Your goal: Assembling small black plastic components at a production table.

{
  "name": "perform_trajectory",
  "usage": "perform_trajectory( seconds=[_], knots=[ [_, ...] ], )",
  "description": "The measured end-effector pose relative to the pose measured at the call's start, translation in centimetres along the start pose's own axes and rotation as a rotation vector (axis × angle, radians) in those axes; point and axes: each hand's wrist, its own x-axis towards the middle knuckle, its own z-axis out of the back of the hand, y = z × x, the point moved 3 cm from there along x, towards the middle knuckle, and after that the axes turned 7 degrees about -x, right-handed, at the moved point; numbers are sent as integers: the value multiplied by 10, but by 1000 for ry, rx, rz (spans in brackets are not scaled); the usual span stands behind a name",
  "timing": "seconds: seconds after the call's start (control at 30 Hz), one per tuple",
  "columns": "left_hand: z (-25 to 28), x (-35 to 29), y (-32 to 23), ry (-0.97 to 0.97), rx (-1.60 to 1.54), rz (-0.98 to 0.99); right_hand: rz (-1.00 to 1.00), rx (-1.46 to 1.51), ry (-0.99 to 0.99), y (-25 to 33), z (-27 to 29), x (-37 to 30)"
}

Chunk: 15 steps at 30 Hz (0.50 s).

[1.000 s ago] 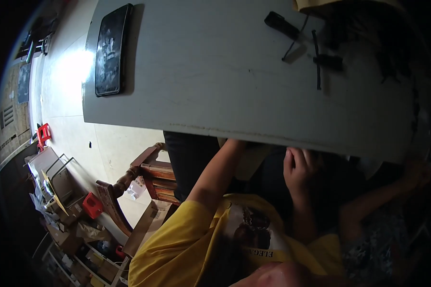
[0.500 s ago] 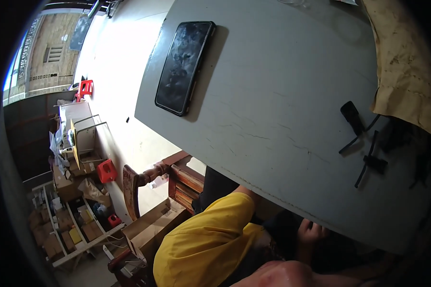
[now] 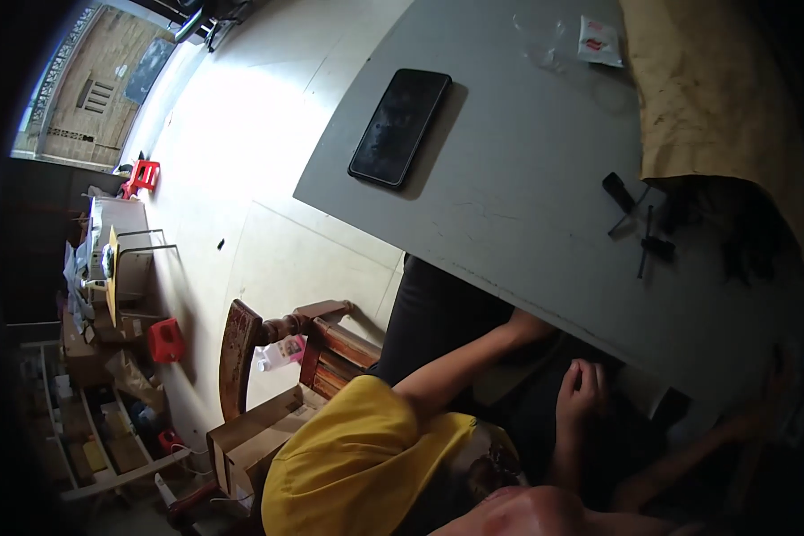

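Observation:
My left arm (image 3: 460, 371), in a yellow sleeve, reaches to the grey table's (image 3: 509, 161) near edge. Its hand (image 3: 534, 327) is at that edge with the fingers hidden. My right hand (image 3: 581, 393) rests low over dark clothing just below the edge, fingers curled in, with nothing visible in them. On the tabletop a black phone (image 3: 400, 128) lies face up near the left corner. Small black parts with thin rods (image 3: 643, 223) lie at the right, beside the open mouth of a brown paper bag (image 3: 715, 98). Dark pieces (image 3: 732, 223) show in that mouth.
A white packet (image 3: 600, 41) and a clear plastic wrapper (image 3: 540, 45) lie at the table's far side. Left of me stand a wooden chair (image 3: 281, 330) and an open cardboard box (image 3: 255, 438). Another forearm (image 3: 688, 460), dim, shows at lower right; whose is unclear.
The view has shifted, so the phone and table edge appear farther right. More of my left forearm now shows. The white packet shows more fully. My right hand stays below the edge.

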Motion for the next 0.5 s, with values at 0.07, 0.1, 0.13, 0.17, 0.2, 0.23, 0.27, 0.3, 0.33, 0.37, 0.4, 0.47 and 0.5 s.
perform_trajectory(
  seconds=[0.07, 0.1, 0.13, 0.17, 0.2, 0.23, 0.27, 0.3, 0.33, 0.37, 0.4, 0.47, 0.5],
  knots=[
    [29, -14, -41, -22, -519, 205, -46, 33, -14, -5, -3, -9],
    [43, -24, -51, 83, -627, 138, -63, 119, 16, 4, -2, -9],
    [57, -35, -62, 188, -734, 67, -73, 202, 46, 12, 1, -9],
    [66, -43, -78, 243, -869, 170, -144, 447, 47, 6, -14, -20],
    [74, -54, -92, 298, -996, 286, -315, 685, 214, 18, -9, -22],
    [78, -58, -100, 322, -1009, 263, -409, 917, 210, 26, -8, -25],
    [87, -66, -107, 311, -1050, 255, -483, 1168, 219, 37, -9, -29],
    [95, -72, -113, 302, -1092, 246, -469, 1165, 203, 44, -5, -29],
    [99, -76, -115, 306, -1094, 231, -472, 1330, 244, 50, -5, -28],
    [104, -79, -117, 309, -1171, 237, -470, 1494, 288, 56, -4, -26],
    [107, -82, -119, 310, -1247, 241, -454, 1490, 284, 61, 3, -23],
    [114, -85, -124, 300, -1340, 239, -583, 1717, 358, 76, 15, -19],
    [117, -85, -129, 217, -1191, 202, -519, 1673, 390, 72, 19, -26]
  ],
)
